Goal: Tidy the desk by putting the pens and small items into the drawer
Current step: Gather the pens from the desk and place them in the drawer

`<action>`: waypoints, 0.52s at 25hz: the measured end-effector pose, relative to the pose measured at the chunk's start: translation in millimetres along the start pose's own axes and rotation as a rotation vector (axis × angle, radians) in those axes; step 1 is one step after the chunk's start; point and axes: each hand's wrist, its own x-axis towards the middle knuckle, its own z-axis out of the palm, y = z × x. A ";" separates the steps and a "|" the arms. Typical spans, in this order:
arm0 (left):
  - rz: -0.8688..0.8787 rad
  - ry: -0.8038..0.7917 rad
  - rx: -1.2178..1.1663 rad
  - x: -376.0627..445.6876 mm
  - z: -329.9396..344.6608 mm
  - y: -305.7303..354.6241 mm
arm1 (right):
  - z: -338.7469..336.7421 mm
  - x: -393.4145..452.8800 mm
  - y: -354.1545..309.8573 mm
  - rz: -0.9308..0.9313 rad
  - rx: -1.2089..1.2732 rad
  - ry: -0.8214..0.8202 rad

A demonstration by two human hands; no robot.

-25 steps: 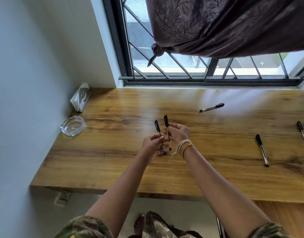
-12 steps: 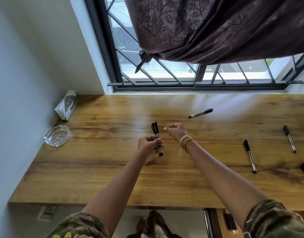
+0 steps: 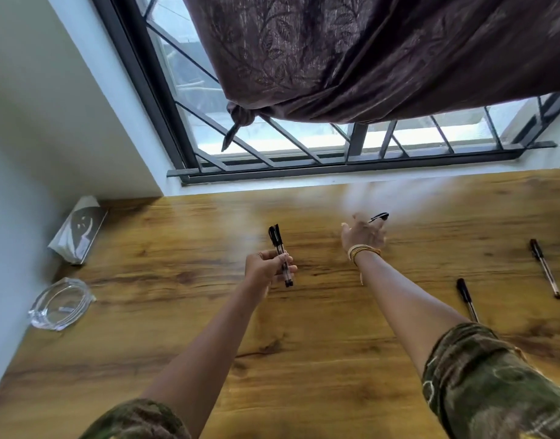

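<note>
Reaching out over the wooden desk [image 3: 304,359], the right hand [image 3: 362,237] is blurry, fingers spread fairly wide, right at the near end of a black pen [image 3: 378,217] lying toward the window side. Can't tell if it's actually touching it yet. The left hand [image 3: 266,269] is wrapped around two pens [image 3: 281,255] held together, caps pointing up, hovering just above the desk.

Using that bundle as the landmark: the far pen is off to its right and a bit further back. Two more pens are well to the right, one nearer the front edge [image 3: 466,297], one further right [image 3: 544,267]. Left of the bundle there's a glass ashtray [image 3: 61,307] near the wall, and behind that a tissue packet [image 3: 77,231]. No drawer in sight, so everything is a long way from put away.

What could go wrong, I reckon: that reach looks quick, and a round pen on a smooth top could easily get flicked and roll toward the window. Also the left grip is only around the lower barrels, so stuffing a third pen in might let one slip out.
</note>
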 end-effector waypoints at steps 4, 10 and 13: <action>-0.027 0.000 0.003 16.3 0.9 3.9 | 9.9 11.3 0.3 -0.029 -0.193 0.070; -0.049 -0.004 -0.022 23.2 3.5 2.8 | 9.7 2.3 21.2 -0.177 -0.059 0.157; -0.062 -0.002 -0.038 20.6 8.0 0.1 | 7.7 -16.8 30.6 -0.297 -0.031 0.205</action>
